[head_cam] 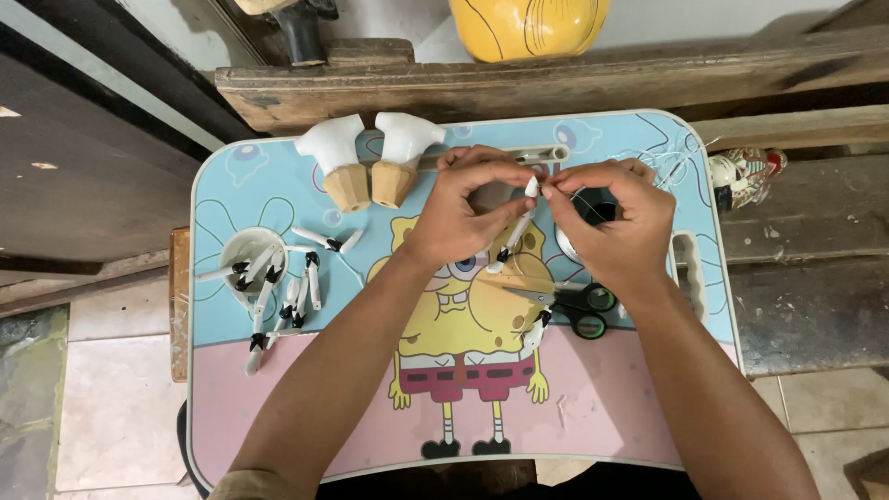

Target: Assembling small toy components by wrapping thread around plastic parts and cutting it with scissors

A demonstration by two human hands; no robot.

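Head view looks straight down on a small lap table (231, 407) with a light blue and pink top printed with a yellow cartoon figure. Both hands meet above its far middle: the left hand (458, 208) has thumb and forefinger pinched together on the upper end of a thin white strip with a black band (516, 233), which hangs slantwise beneath the fingers, and the right hand (616, 222) pinches the same top end from the other side, its fingers closed on it and perhaps on a fine thread, too thin to tell. Green-handled scissors (574, 304) lie just below the right hand, blades pointing left, and another white piece (535, 331) rests beside them. At the left, a heap of similar white strips with black bands (278, 296) spills out of a round white cup (243, 248). Two white-topped, tan-based cone pieces (369, 162) stand near the far edge, and loose clear line (681, 153) curls at the far right corner. As a judgement, the small strip could slip from so light a pinch, or the loose line could snag on the scissors. No packages, labels or signs show; a yellow rounded object (528, 26) sits on the wooden plank (648, 79) beyond.
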